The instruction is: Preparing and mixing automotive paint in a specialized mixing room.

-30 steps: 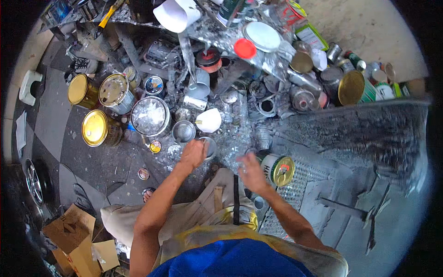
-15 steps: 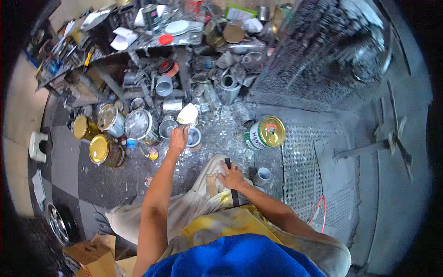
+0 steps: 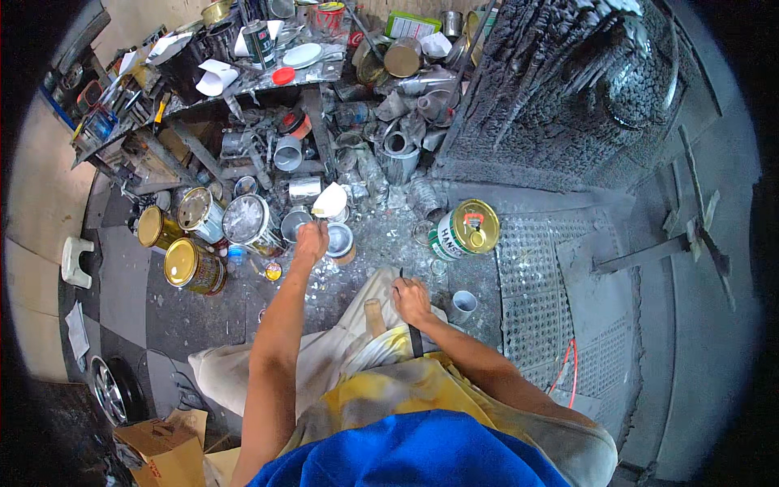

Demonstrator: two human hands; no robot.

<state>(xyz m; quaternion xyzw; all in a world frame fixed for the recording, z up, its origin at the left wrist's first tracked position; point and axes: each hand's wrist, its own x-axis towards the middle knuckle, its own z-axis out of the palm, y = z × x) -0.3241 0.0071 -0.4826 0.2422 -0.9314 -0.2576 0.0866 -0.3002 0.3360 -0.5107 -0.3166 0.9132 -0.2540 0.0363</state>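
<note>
Grey floor (image 3: 381, 243): paint-spattered, crowded with tins.
Surface (image 3: 243, 85): cluttered.
Left hand (image 3: 312, 240): grips white paper cone (image 3: 329, 200).
Right hand (image 3: 411, 299): closed on dark stick (image 3: 415, 339).

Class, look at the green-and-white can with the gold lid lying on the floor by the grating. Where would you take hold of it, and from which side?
Take the green-and-white can around its round body, coming from above. It lies on its side with the gold lid tilted up toward the camera, so the curved wall is exposed on top, and a hand can span it. The lid end gives only a flat face and a thin rim.
</note>
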